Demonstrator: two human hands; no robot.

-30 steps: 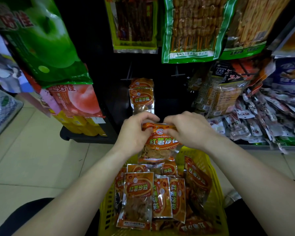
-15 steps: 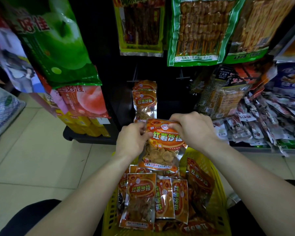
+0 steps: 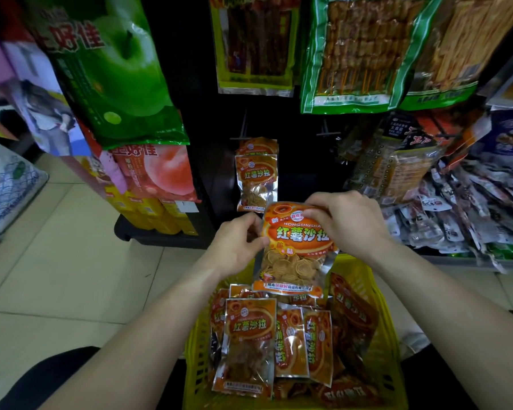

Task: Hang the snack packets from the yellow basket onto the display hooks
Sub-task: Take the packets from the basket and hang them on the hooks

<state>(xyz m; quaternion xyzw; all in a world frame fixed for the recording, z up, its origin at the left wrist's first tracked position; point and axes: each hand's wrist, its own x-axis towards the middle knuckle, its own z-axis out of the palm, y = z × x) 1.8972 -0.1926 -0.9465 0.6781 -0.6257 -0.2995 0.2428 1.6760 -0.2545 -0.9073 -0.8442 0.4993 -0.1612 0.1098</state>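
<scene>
Grip on both sides is closed on the same thing. We see the right hand (image 3: 347, 223) curled over the top edge of an orange snack packet (image 3: 296, 253), thumb on its front face, while the left hand (image 3: 234, 247) pinches the packet's upper left edge. The packet hangs upright between the two hands, label towards us. Its clear window shows round, ring-shaped crisps, and its lower edge is just above the far end of the yellow basket (image 3: 388, 344).

In the basket we see several more packets of the same kind (image 3: 249, 344). Some stand on end and lean on each other; others lie along the right wall and at the near end.

Beyond the hands, just left of and behind the held packet, matching hung packets (image 3: 256, 179) are already on a display hook (image 3: 243, 125) of the dark rack. A second hook (image 3: 326, 130) juts out to its right. Higher up we make out larger bags: a green-edged skewer bag (image 3: 359, 51) near the middle, a green apple bag (image 3: 113, 69) at the left and a peach bag (image 3: 160, 173) beneath it. At the right, small loose sachets (image 3: 456, 214) are heaped on a shelf. Pale floor tiles (image 3: 57, 261) spread out at the left.
</scene>
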